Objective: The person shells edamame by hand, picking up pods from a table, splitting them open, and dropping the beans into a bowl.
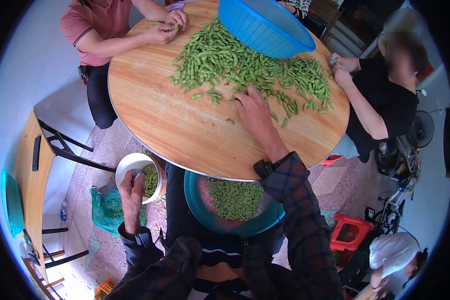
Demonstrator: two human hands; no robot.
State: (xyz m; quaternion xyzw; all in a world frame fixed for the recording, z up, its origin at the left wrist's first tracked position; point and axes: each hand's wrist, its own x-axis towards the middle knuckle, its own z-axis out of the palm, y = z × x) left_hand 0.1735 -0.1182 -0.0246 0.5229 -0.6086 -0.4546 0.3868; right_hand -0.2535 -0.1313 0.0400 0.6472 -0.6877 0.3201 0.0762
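Observation:
My right hand (255,114) reaches over the round wooden table, its fingers apart and touching the near edge of a heap of green soybean pods (210,52). A few loose pods lie beside its fingertips. My left hand (131,195) hangs over a white bucket (126,161) on the floor, its fingers closed. Something small and greyish shows at those fingertips, too small to make out. Inside the bucket are green pods or shells (150,180). On my lap, under the table edge, a teal basin (197,212) holds shelled green beans (235,199).
A blue plastic basket (265,27) stands tilted on the far side of the table (150,115). Co-workers sit left (102,30) and right (390,95), hands at the table. A green mesh bag (105,212), a red stool (349,232) and a side table (32,165) surround me.

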